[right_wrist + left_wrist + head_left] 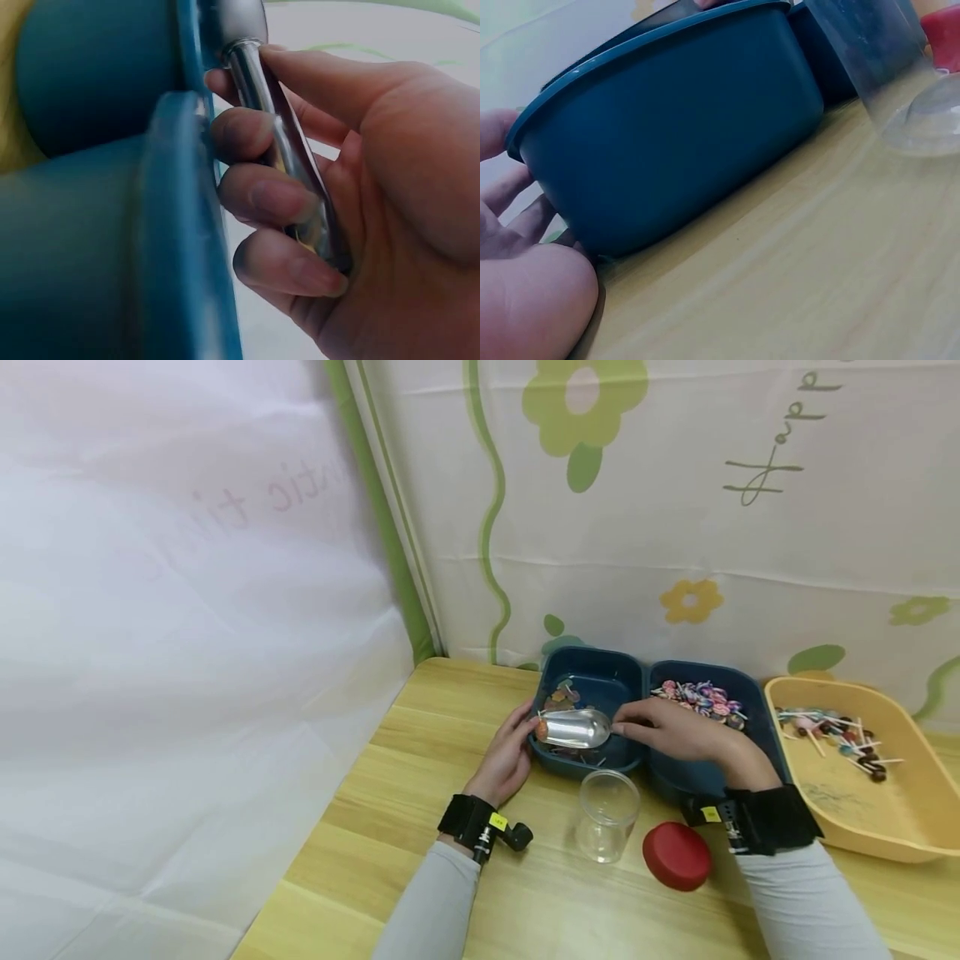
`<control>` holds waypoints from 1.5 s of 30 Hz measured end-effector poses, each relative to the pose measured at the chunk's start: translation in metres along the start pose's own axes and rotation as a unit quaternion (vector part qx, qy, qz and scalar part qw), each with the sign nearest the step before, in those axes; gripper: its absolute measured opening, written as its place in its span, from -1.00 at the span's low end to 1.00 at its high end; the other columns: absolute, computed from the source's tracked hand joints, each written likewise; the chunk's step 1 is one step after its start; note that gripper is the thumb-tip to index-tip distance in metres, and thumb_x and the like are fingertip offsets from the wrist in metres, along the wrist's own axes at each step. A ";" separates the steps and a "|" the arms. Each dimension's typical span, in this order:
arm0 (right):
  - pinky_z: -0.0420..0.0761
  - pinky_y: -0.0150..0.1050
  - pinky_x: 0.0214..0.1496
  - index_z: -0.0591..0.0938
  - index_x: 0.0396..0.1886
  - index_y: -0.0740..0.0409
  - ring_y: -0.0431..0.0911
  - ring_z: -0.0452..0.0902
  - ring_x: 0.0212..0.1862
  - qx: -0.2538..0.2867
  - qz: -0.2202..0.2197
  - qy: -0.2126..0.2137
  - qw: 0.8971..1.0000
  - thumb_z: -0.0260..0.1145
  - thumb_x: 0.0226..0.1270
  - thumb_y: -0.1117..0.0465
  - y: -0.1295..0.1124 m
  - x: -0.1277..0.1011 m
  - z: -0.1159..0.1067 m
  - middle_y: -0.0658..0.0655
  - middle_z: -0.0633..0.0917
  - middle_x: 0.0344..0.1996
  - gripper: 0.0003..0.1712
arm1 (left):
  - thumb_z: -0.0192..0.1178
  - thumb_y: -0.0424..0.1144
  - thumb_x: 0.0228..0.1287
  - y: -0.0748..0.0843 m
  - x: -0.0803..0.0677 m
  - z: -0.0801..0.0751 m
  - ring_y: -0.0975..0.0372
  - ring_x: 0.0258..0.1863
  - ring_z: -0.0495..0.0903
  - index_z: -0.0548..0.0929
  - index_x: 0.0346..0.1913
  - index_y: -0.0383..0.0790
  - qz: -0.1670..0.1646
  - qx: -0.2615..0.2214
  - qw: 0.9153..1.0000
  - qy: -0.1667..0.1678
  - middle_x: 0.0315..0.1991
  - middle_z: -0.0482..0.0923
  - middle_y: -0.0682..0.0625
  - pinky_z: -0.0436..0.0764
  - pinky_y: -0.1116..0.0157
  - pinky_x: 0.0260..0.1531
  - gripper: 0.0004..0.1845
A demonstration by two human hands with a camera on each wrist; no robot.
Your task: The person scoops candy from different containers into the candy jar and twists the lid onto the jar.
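Note:
My right hand (675, 731) grips the handle (281, 150) of a shiny metal scoop (576, 728), its fingers curled round it in the right wrist view. The scoop lies level over the left blue bin (588, 768), its mouth toward the bin's left wall. An orange-brown piece (542, 730) sits at that mouth. My left hand (504, 760) rests against the outside of the bin's left wall, fingertips at the rim beside the scoop's mouth. In the left wrist view its fingers (510, 187) lie along the blue wall. Brownish lollipops (562, 695) lie inside this bin, partly hidden under the scoop.
A clear, lidless jar (609, 818) stands in front of the bins, with a red lid (677, 857) beside it. The second blue bin (757, 693) holds pink and purple lollipops (701, 697). Farther right, a yellow bin (892, 810) holds mixed lollipops (843, 735). Printed cloth hangs behind.

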State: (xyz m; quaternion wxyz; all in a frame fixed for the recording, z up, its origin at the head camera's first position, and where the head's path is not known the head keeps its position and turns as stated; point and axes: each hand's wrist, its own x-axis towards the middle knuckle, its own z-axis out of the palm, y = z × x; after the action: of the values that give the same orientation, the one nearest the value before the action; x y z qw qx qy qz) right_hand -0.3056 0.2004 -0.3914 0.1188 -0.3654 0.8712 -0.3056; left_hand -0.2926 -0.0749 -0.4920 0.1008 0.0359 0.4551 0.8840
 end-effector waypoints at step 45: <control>0.54 -0.37 -0.39 0.79 -0.07 -0.23 -0.36 0.48 -0.35 -0.127 0.078 0.089 0.985 0.39 0.42 0.23 -0.066 -0.134 -0.070 -0.34 0.69 -0.28 -0.77 | -0.01 -0.36 0.61 -0.003 0.003 0.000 0.16 0.52 0.19 0.34 0.53 -0.14 -0.007 0.008 1.000 0.011 0.56 0.21 -0.04 0.09 0.19 0.53 -0.49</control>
State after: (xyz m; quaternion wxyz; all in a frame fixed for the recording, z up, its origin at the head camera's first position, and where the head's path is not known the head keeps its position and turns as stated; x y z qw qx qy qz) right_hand -0.2037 0.2905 -0.2976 0.0170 -0.2799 0.9359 -0.2132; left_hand -0.2950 -0.0730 -0.4946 0.1013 0.0235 0.4631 0.8802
